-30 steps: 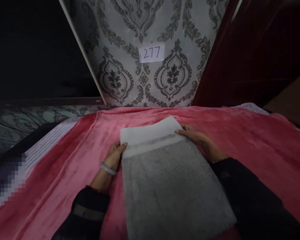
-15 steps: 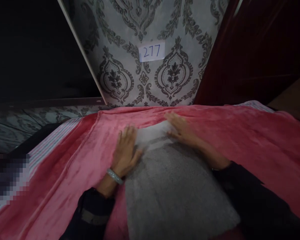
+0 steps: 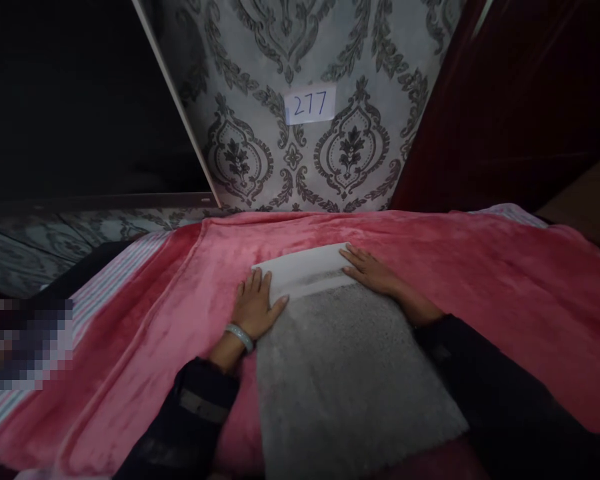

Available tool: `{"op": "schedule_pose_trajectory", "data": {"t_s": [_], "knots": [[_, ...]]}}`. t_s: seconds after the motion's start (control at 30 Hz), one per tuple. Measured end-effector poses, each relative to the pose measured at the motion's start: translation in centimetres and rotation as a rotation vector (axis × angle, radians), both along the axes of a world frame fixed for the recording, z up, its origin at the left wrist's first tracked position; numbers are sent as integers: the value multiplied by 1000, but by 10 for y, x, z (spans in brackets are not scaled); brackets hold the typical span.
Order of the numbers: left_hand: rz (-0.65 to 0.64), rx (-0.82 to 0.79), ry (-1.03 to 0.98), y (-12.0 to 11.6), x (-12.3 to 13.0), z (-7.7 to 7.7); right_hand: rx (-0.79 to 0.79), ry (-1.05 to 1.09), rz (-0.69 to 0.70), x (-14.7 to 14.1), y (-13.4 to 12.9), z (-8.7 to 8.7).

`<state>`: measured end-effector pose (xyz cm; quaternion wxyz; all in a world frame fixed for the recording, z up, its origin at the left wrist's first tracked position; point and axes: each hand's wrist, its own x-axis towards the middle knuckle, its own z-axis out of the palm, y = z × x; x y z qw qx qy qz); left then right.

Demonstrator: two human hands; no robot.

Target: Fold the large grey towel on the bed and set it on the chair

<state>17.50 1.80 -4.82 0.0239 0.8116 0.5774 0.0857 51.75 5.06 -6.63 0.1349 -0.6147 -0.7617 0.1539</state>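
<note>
A grey towel [image 3: 350, 373] with a pale band [image 3: 305, 270] along its far end lies spread on a pink plush blanket [image 3: 180, 320]. My left hand [image 3: 254, 303] rests flat on the band's left edge, fingers pointing away and thumb apart over the cloth; a pale bangle circles the wrist. On the band's right edge lies my right hand [image 3: 373, 268], its fingers stretched out and slightly spread. Neither hand grips the cloth. The towel's near left corner runs out of the bottom of the view.
A large dark screen [image 3: 80, 100] stands at the left. Behind the blanket is a patterned wall [image 3: 290, 167] bearing a paper label [image 3: 310, 105] marked 277. A dark red panel [image 3: 505, 100] rises at the right. Striped cloth [image 3: 115, 273] shows beside the blanket; a patch at far left is pixelated.
Both hands were blurred by motion and now look sharp. My right hand has come lower, onto the towel's right edge. The whole view has shifted slightly.
</note>
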Motion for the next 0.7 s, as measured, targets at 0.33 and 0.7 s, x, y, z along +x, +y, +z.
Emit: {"op": "schedule_pose_trajectory", "data": {"t_s": [0.33, 0.7], "knots": [[56, 202, -76, 3, -4, 12, -50, -164, -165, -9, -20, 37], [-412, 75, 41, -6, 16, 4, 152, -224, 155, -81, -67, 22]]}}
